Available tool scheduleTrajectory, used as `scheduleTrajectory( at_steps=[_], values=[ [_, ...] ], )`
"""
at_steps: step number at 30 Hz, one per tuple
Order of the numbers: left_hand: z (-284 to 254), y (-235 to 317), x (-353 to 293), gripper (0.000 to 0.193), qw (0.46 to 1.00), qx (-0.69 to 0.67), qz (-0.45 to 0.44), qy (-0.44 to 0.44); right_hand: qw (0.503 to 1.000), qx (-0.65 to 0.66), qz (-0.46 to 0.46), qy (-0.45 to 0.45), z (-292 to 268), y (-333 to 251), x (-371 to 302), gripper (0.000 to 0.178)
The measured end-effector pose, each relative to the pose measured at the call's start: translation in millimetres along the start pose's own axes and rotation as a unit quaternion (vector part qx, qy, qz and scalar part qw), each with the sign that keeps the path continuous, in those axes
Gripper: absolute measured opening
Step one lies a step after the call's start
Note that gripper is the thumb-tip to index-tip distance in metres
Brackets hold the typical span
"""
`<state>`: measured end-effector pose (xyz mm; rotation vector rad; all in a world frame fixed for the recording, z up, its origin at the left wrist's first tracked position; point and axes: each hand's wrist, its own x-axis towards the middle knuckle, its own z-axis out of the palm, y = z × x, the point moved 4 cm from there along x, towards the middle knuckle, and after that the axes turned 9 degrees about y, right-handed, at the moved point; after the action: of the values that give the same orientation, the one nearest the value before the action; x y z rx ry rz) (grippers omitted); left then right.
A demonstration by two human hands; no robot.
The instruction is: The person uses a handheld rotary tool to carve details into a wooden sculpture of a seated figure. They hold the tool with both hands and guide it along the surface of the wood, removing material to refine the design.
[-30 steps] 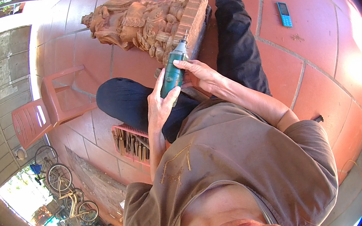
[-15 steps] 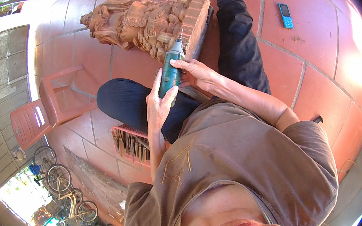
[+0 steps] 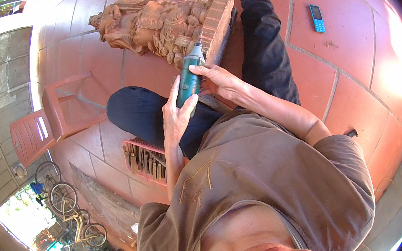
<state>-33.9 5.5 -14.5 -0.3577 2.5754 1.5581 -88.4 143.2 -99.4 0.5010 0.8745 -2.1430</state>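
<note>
Both my hands are closed round a green rotary tool point(image 3: 189, 83) with a grey nose. My left hand point(image 3: 176, 114) wraps its rear end, thumb and fingers on either side. Further forward, my right hand point(image 3: 219, 80) grips it from the right, the thumb lying on top of the body. The tool's thin tip points away from me, at the edge of the carving's base; whether it touches the wood I cannot tell. This carved wooden statue point(image 3: 153, 23) lies on its side on the floor, its blocky base point(image 3: 219, 25) toward the right.
A pink basket point(image 3: 127, 157) of wood-handled chisels point(image 3: 146, 161) stands by my left knee. Left of it is a reddish plastic chair point(image 3: 51, 113). A blue phone point(image 3: 317, 18) lies on the tiled floor to the right. Several bicycles point(image 3: 63, 197) stand at the far left.
Almost nothing differs. My hands and the rotary tool keep the same place at the statue's base; the view has shifted very slightly.
</note>
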Motion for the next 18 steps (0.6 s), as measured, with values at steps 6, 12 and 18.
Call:
scheduleTrajectory(
  at_steps=[6,12,18],
  values=[
    [3.0,8.4,-3.9,0.064,1.000,-0.020,-0.010,-0.015,1.000,0.011,0.002,-0.009,-2.3,-0.3,-5.5,0.059],
    [6.4,10.3,-6.4,0.064,1.000,-0.016,0.001,-0.020,1.000,0.024,0.001,-0.010,-7.0,1.1,-9.8,0.059],
    [8.4,14.7,-9.2,0.064,0.999,-0.014,0.004,-0.032,1.000,0.027,0.002,-0.004,-12.1,3.0,-14.6,0.059]
  ],
)
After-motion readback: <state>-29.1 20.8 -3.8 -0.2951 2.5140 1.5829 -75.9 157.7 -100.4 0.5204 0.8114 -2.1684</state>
